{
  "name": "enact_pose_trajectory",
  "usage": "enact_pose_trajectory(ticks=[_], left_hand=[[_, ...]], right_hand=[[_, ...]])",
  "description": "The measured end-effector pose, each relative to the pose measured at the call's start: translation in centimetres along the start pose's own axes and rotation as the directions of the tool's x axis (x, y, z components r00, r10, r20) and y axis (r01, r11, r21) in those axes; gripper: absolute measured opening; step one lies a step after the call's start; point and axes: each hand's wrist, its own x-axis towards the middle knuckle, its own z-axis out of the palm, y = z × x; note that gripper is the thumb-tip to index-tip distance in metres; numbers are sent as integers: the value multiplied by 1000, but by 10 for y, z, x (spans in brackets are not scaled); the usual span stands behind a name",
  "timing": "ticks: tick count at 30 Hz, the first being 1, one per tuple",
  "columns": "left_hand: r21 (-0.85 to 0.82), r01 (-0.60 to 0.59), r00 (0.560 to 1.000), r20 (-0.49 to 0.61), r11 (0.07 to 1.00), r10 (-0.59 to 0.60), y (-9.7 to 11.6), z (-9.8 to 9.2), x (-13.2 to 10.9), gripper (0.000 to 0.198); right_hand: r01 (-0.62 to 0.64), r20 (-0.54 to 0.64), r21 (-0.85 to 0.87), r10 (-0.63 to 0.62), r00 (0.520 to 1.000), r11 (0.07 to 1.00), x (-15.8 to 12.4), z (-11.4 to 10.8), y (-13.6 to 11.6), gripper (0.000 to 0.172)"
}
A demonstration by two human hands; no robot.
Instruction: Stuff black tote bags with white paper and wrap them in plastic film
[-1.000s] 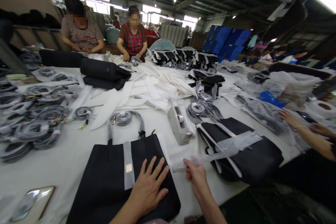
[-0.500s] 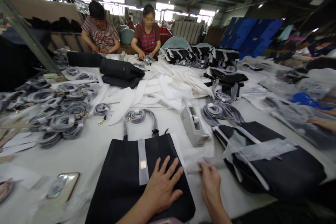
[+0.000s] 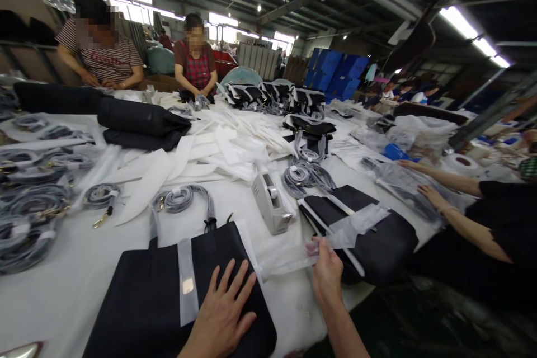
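A black tote bag [image 3: 146, 274] lies flat in front of me. Down its front runs a translucent strip [image 3: 184, 257] over a small gold plate. My left hand [image 3: 226, 310] rests flat on the bag, fingers spread. To the right, my right hand [image 3: 328, 277] pinches the end of a translucent white film strip [image 3: 283, 260], which stretches from beside the bag's right edge. Wrapped handles and a coiled strap [image 3: 178, 198] lie above the bag. A tape dispenser [image 3: 268, 207] stands behind the film strip.
Another black bag [image 3: 356, 204] with film across it lies at right. Coiled wrapped straps [image 3: 37, 201] pile up at left. White foam sheets [image 3: 226, 148] cover the middle. Two people work across the table; a co-worker's arms [image 3: 453, 196] handle plastic at right.
The view has swung right, shifting the table leftward and showing more of the co-worker. My right hand has drawn the film strip farther right from the bag. My left hand stays on the bag.
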Motion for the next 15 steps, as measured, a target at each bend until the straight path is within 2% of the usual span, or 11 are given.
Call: enact_pose_trajectory(ticks=[2, 5, 6, 7, 9, 10, 11, 13, 15], left_hand=[[2, -1, 1000, -3, 1000, 1, 0, 0, 0, 68], [-11, 7, 1000, 3, 1000, -7, 0, -2, 0, 67], [-20, 10, 1000, 7, 1000, -10, 0, -3, 0, 67], [-30, 13, 1000, 14, 999, -13, 0, -4, 1, 68], [-49, 24, 999, 27, 999, -22, 0, -6, 1, 69], [-57, 28, 999, 33, 998, -26, 0, -7, 2, 69], [-65, 31, 999, 40, 997, -29, -1, -7, 2, 69], [-80, 36, 998, 49, 996, -32, -2, -8, 3, 69], [-100, 36, 998, 53, 994, -31, -3, -8, 2, 70]], right_hand=[[16, 31, -98, -13, 999, 995, 7, -11, -15, 69], [85, 88, -284, -62, 994, 955, 9, -26, -51, 58], [154, 101, -377, -125, 987, 913, 7, -29, -66, 55], [277, 138, -526, -241, 961, 804, 3, -30, -82, 54], [498, 284, -688, -437, 854, 527, -9, -28, -113, 54], [597, 393, -683, -476, 787, 422, -18, -24, -128, 54], [687, 509, -631, -475, 718, 361, -28, -18, -142, 53], [830, 735, -449, -391, 554, 332, -52, -2, -163, 50], [905, 901, -212, -286, 327, 368, -78, 19, -174, 40]])
